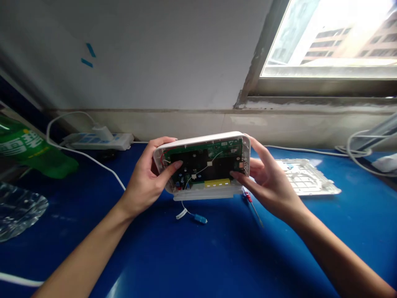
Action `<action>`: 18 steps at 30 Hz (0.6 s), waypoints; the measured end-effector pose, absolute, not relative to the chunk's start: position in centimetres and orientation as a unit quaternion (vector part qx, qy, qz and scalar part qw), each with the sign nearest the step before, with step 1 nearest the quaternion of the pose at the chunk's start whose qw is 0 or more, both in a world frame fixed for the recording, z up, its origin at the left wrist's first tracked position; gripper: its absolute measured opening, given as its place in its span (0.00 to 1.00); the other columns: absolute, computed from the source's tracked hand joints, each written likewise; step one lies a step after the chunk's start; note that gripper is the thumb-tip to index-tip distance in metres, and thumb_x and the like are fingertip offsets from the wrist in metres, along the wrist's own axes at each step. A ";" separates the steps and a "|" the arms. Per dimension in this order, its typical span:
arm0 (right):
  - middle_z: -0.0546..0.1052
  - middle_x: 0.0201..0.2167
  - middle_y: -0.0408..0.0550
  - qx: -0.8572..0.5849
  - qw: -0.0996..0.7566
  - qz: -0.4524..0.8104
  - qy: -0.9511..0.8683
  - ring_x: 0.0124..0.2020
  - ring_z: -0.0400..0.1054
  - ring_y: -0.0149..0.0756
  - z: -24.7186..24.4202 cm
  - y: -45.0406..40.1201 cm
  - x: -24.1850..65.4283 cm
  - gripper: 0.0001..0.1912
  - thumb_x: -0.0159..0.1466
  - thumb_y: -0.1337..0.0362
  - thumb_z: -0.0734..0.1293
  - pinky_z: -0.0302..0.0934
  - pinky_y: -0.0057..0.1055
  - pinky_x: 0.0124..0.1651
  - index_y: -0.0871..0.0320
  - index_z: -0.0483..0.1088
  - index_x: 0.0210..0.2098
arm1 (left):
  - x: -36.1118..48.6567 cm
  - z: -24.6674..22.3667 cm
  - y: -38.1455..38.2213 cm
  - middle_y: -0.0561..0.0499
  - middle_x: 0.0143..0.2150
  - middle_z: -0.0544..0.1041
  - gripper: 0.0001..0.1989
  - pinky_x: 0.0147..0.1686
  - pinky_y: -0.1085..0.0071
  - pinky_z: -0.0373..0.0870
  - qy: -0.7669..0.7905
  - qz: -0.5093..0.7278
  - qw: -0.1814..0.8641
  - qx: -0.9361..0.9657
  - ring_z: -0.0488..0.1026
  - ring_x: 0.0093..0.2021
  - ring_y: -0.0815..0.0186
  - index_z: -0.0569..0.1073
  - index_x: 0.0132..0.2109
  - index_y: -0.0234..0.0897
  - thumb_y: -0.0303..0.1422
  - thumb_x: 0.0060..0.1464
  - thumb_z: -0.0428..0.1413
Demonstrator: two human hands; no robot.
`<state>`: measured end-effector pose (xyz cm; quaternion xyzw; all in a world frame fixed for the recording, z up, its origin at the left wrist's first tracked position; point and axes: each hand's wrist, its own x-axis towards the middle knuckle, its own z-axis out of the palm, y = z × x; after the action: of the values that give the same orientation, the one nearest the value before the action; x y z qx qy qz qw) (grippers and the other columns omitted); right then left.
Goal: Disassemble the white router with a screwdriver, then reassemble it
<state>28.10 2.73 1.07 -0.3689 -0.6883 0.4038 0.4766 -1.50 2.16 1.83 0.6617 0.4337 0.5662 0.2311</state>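
Observation:
Both hands hold an opened white plastic router casing [201,142] up above the blue table, its green circuit board [203,148] and black shield facing me. My left hand [145,178] grips the left end, with the thumb across the board. My right hand [263,186] grips the right end, fingertips on the board's edge. A thin white wire with a blue connector [200,219] dangles below the casing onto the table. Just under my right hand lies a red-handled screwdriver [252,205]. A white plastic casing half [305,178] rests on the table to the right.
A green plastic bottle [31,149] lies at the left, with crumpled clear plastic [17,209] below it. A power strip [99,141] stands against the wall behind. White cables run along the table's back edge, and a bright window [328,37] is upper right.

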 end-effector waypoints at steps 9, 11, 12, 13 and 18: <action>0.85 0.55 0.48 -0.333 0.455 0.551 -0.616 0.53 0.82 0.50 1.2 2.7 27.9 0.50 0.67 0.59 0.79 0.77 0.53 0.59 0.37 0.48 0.78 | -1.2 0.9 2.1 0.50 0.55 0.78 0.23 0.49 0.71 0.80 0.401 0.634 0.184 0.636 0.80 0.47 0.65 0.71 0.59 0.43 0.35 0.61 0.70; 0.85 0.53 0.48 -0.337 0.468 0.558 -0.596 0.53 0.82 0.49 1.1 2.7 27.5 0.47 0.66 0.58 0.79 0.77 0.51 0.59 0.40 0.53 0.76 | -0.7 0.7 2.0 0.50 0.55 0.78 0.25 0.51 0.69 0.80 0.396 0.662 0.202 0.603 0.80 0.48 0.64 0.69 0.59 0.44 0.36 0.60 0.70; 0.85 0.52 0.48 -0.342 0.482 0.552 -0.589 0.53 0.82 0.49 1.0 2.7 27.3 0.44 0.66 0.58 0.79 0.77 0.50 0.60 0.41 0.57 0.75 | -0.4 0.7 2.0 0.50 0.54 0.78 0.25 0.51 0.69 0.80 0.396 0.670 0.218 0.588 0.80 0.49 0.64 0.68 0.59 0.45 0.37 0.61 0.70; 0.86 0.52 0.47 -0.348 0.497 0.542 -0.581 0.54 0.82 0.49 0.8 2.7 27.0 0.42 0.66 0.57 0.79 0.76 0.50 0.60 0.42 0.59 0.73 | -0.3 0.7 2.0 0.51 0.53 0.78 0.26 0.50 0.68 0.80 0.400 0.673 0.234 0.577 0.81 0.48 0.64 0.68 0.59 0.45 0.38 0.60 0.71; 0.86 0.46 0.45 -0.373 0.556 0.472 -0.573 0.49 0.83 0.47 0.4 2.7 26.5 0.37 0.65 0.54 0.79 0.79 0.45 0.55 0.43 0.63 0.69 | -0.3 1.2 1.8 0.54 0.42 0.79 0.26 0.39 0.72 0.78 0.433 0.639 0.243 0.588 0.80 0.39 0.65 0.69 0.50 0.43 0.38 0.53 0.75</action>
<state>26.51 2.75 0.43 -0.3730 -0.5734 0.4725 0.5557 -0.28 1.76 1.16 0.5875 0.4330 0.6388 0.2434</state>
